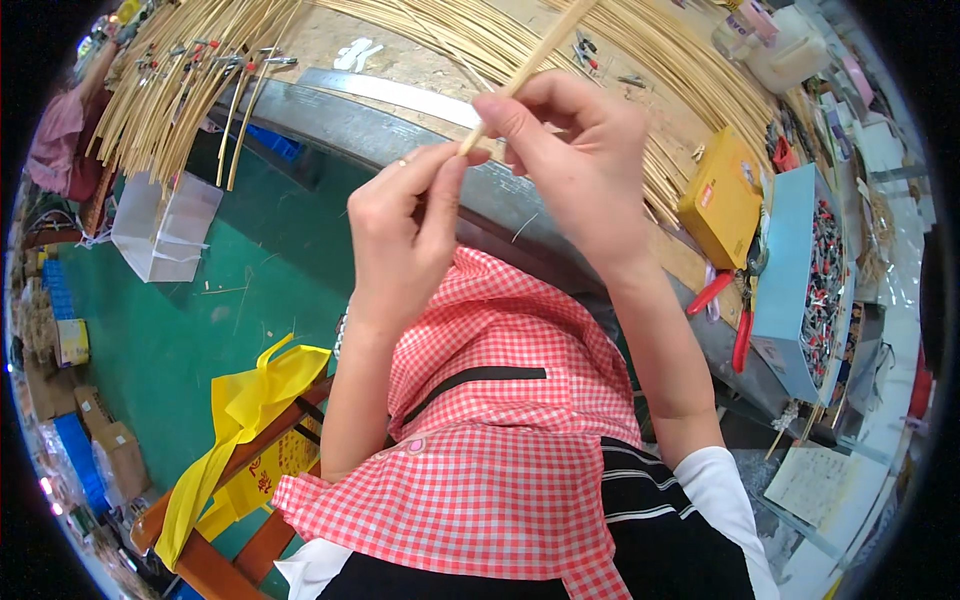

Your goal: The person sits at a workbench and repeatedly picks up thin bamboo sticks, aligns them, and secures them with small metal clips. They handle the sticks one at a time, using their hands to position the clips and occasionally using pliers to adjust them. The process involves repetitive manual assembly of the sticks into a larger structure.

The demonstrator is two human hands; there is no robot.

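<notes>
Between both hands, above the bench's near edge, a pale bamboo or cane strip slants up and away to the right. My left hand pinches its lower end between thumb and forefinger. Just above that, my right hand is closed on the strip with thumb and fingers. Behind the hands, a flat metal ruler-like strip lies along the bench edge. Many long thin sticks cover the bench behind it. The strip's tip is partly hidden by the left fingers.
At left, a bundle of sticks with small clips overhangs the bench. To the right are a yellow box, red-handled pliers and a light blue box full of clips. A wooden chair with a yellow bag stands lower left.
</notes>
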